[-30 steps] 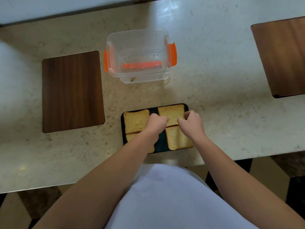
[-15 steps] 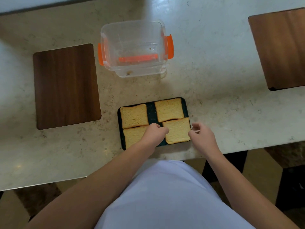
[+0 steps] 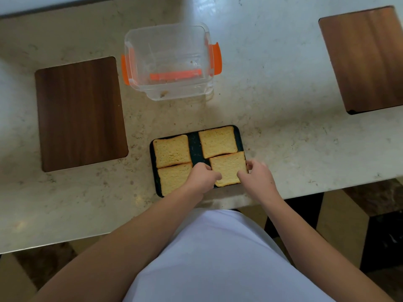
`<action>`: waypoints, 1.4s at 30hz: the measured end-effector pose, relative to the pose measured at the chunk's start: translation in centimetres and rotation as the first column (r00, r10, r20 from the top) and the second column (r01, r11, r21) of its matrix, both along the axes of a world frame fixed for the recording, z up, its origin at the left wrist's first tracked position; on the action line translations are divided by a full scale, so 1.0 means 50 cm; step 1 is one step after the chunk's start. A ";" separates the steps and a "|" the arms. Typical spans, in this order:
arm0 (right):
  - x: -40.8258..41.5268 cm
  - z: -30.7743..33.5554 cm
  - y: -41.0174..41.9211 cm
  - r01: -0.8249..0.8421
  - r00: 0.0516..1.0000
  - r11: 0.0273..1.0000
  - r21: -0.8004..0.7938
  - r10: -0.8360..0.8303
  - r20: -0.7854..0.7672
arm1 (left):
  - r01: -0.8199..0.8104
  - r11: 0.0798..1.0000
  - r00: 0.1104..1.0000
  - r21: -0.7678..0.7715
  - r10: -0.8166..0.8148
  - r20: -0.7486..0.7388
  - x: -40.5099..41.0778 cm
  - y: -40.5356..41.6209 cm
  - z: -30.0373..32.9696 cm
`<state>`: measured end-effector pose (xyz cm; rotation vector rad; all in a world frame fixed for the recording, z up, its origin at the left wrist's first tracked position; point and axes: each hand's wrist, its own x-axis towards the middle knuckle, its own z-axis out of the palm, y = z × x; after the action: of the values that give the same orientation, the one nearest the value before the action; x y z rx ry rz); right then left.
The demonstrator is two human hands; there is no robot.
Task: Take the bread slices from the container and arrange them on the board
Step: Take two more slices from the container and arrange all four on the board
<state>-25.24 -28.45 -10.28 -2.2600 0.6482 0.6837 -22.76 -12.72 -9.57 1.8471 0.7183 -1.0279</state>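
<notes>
A black board (image 3: 194, 144) lies near the counter's front edge with several toasted bread slices on it, laid in two rows. The near right slice (image 3: 227, 167) sits slightly askew, overlapping the far right slice (image 3: 218, 141). My left hand (image 3: 201, 178) is curled at this slice's left edge, covering part of the near left slice (image 3: 172, 178). My right hand (image 3: 257, 177) pinches its right edge. The clear container (image 3: 166, 29) with orange latches stands behind the board, holding only crumbs.
A dark wooden board (image 3: 80, 114) lies to the left and a lighter brown one (image 3: 368, 59) at the far right. The marble counter's front edge runs just below the black board, with my white shirt under it.
Both hands drew back from the far right slice to the near right one. My right hand moved off to the right, then came in to that slice's right edge.
</notes>
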 end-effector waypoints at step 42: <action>0.022 0.016 0.014 -0.130 0.981 0.991 0.028 0.124 0.150 | 0.158 0.935 0.828 0.318 -0.301 0.473 -0.045 0.056 0.025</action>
<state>-24.13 -27.73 -9.49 -2.3057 0.4192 0.5773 -25.00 -9.92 -8.33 2.3594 0.3165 -0.5403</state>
